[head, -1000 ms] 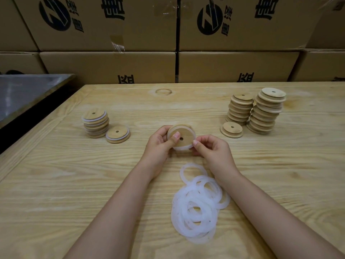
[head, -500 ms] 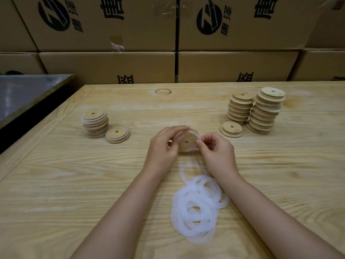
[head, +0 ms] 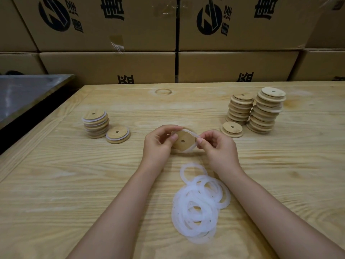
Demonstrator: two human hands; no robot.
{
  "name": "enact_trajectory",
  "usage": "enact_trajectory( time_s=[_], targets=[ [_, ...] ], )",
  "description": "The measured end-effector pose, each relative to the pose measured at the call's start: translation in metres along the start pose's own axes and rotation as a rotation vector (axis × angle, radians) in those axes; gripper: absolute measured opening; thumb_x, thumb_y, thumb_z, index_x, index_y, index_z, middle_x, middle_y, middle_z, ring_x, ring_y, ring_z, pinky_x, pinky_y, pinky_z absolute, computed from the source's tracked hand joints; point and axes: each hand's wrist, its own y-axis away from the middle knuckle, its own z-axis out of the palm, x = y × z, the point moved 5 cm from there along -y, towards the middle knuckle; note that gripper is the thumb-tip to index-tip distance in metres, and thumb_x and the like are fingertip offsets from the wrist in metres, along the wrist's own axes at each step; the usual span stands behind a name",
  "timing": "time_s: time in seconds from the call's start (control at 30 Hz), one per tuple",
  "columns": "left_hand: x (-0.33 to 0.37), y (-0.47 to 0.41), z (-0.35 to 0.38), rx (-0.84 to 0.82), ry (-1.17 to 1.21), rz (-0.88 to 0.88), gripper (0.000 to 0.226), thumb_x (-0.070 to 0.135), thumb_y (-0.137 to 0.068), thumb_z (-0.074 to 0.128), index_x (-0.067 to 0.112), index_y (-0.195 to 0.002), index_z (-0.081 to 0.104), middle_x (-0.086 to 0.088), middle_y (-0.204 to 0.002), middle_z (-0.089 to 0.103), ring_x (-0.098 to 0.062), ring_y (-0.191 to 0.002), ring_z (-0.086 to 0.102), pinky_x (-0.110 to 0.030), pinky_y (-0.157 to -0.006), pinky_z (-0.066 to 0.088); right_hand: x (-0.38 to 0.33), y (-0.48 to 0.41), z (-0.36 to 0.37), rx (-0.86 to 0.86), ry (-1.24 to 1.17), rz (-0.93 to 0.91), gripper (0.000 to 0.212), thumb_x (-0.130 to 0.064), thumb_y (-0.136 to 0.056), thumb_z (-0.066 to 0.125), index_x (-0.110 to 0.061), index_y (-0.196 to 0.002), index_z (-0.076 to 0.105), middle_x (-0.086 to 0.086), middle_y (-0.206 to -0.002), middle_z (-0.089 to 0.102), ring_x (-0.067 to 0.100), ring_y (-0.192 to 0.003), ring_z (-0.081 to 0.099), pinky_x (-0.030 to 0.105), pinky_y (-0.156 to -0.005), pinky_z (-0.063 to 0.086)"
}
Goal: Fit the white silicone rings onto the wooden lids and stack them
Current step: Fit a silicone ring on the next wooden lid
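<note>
Both hands hold one wooden lid (head: pixel 183 142) tilted above the table's middle. My left hand (head: pixel 160 144) grips its left edge with thumb on its face. My right hand (head: pixel 217 146) pinches the white silicone ring (head: pixel 192 147) that runs round the lid's right rim. A pile of loose white rings (head: pixel 198 204) lies just in front of my hands. At the left stands a short stack of ringed lids (head: pixel 95 124), with one ringed lid (head: pixel 117 134) beside it. Two taller stacks of bare lids (head: pixel 239 109) (head: pixel 267 111) stand at the right, a single bare lid (head: pixel 232 128) before them.
The wooden table (head: pixel 74 184) ends at a wall of printed cardboard boxes (head: pixel 112 66) behind. A grey metal surface (head: pixel 22 94) lies off the table's left edge, with a dark gap between them.
The lid has turned in my hands and tilted. My right fingers have shifted along its right rim with the ring, and my left hand has closed further over the left edge.
</note>
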Motion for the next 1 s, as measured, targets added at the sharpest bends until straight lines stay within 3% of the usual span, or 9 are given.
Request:
enact_trajectory(
  time_s=[0.1,0.2,0.37,0.57,0.77,1.0],
  targets=[
    [-0.002,0.000,-0.002,0.007,0.079,-0.071,0.036,-0.010,-0.087,0.054,0.022,-0.083,0.070,0.000,-0.089,0.070,-0.021,-0.089,0.064,-0.052,-0.084,0.051,-0.001,-0.002,0.001,-0.040,-0.019,0.016,0.017,-0.010,-0.083,0.070,-0.021,-0.071,0.066,-0.005,-0.071,0.067,0.014,-0.075,0.065,0.026,-0.073,0.052],
    [-0.004,0.001,-0.003,-0.018,0.091,-0.103,0.034,-0.010,-0.088,0.054,0.020,-0.085,0.070,0.001,-0.088,0.071,-0.016,-0.087,0.065,-0.047,-0.082,0.053,0.003,-0.002,0.002,-0.070,-0.072,0.066,0.010,-0.013,-0.083,0.072,-0.018,-0.074,0.069,-0.004,-0.072,0.069,0.009,-0.073,0.066,0.021,-0.071,0.052],
    [-0.001,0.001,-0.004,-0.024,0.092,-0.106,0.031,-0.007,-0.088,0.055,0.020,-0.087,0.069,0.008,-0.085,0.071,-0.009,-0.084,0.065,-0.043,-0.080,0.054,0.011,0.001,0.005,-0.101,-0.144,0.138,0.005,-0.016,-0.083,0.072,-0.014,-0.078,0.071,0.001,-0.078,0.071,0.012,-0.078,0.066,0.024,-0.077,0.053],
    [-0.001,0.000,-0.005,-0.017,0.143,-0.127,0.029,-0.004,-0.089,0.055,0.022,-0.088,0.068,0.012,-0.081,0.070,-0.004,-0.082,0.065,-0.042,-0.077,0.056,0.011,0.004,0.010,-0.093,-0.130,0.116,0.009,-0.014,-0.080,0.075,-0.013,-0.073,0.068,-0.013,-0.065,0.065,-0.002,-0.065,0.058,0.012,-0.065,0.046],
    [-0.005,-0.001,-0.006,-0.013,0.218,-0.150,0.028,-0.003,-0.089,0.056,0.021,-0.089,0.069,0.008,-0.084,0.071,-0.005,-0.084,0.066,-0.032,-0.067,0.058,0.008,0.004,0.010,-0.073,-0.123,0.101,0.011,-0.010,-0.083,0.071,-0.014,-0.073,0.066,0.003,-0.074,0.070,0.015,-0.075,0.067,0.025,-0.074,0.053],
    [-0.009,-0.002,-0.007,-0.020,0.286,-0.182,0.029,-0.002,-0.089,0.055,0.023,-0.088,0.070,0.007,-0.087,0.073,-0.007,-0.087,0.068,-0.030,-0.062,0.056,0.006,0.002,0.009,-0.084,-0.164,0.105,0.012,-0.006,-0.084,0.069,-0.012,-0.073,0.066,0.004,-0.073,0.071,0.015,-0.072,0.070,0.021,-0.072,0.054]
  ],
)
